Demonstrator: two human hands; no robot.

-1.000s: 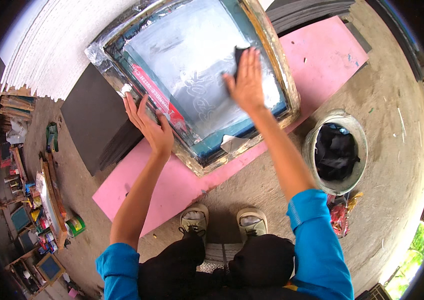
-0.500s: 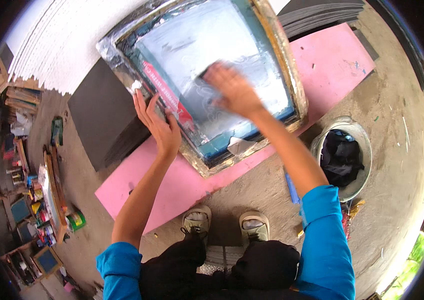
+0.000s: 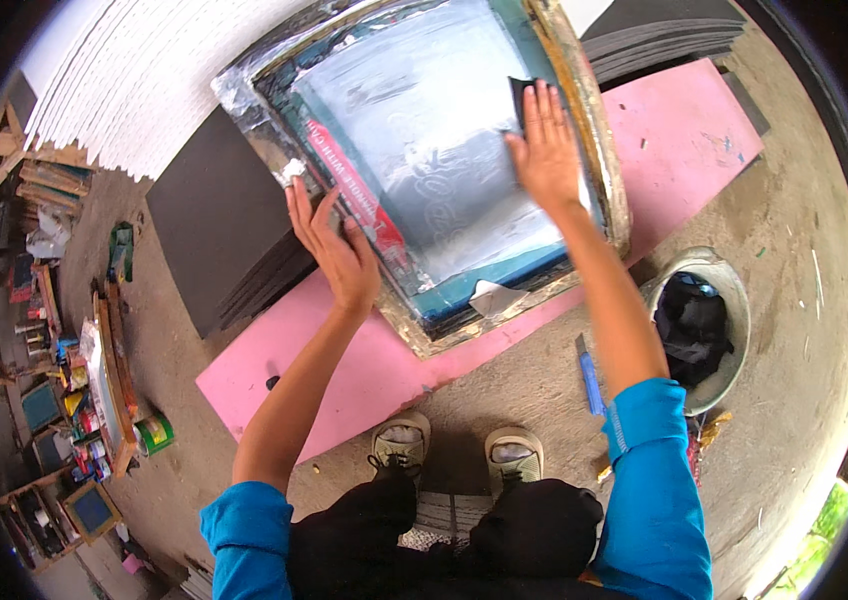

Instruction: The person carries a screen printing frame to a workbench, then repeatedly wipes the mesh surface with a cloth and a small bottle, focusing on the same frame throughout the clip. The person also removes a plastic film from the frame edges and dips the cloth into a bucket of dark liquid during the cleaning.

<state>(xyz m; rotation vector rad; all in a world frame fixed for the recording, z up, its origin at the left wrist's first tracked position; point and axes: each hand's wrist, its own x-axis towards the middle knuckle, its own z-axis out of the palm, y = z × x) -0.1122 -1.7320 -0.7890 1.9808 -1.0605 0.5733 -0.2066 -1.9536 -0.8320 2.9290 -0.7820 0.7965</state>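
A wooden screen-printing frame (image 3: 612,185) lies tilted in front of me, its mesh (image 3: 384,110) smeared with a whitish wet film over faint pale lettering. My right hand (image 3: 549,150) presses flat on the mesh near its right side, over a black cloth (image 3: 518,97) whose corner sticks out beside the fingertips. The rest of that cloth is hidden under the hand. At the frame's left edge rests my left hand (image 3: 336,250), fingers spread, with nothing visible held in it. A red printed strip (image 3: 354,185) runs along the mesh's left side.
Under the frame is a pink board (image 3: 684,140). Stacks of black sheets (image 3: 229,220) and white sheets (image 3: 154,80) lie to the left. On the right stand a bucket with black cloth (image 3: 739,350) and a blue cutter knife (image 3: 591,380). Tools and cans clutter the far left.
My right hand has slid the black cloth from the middle of the mesh to its right side. The whitish film there has shifted. My left hand stays on the frame's edge.
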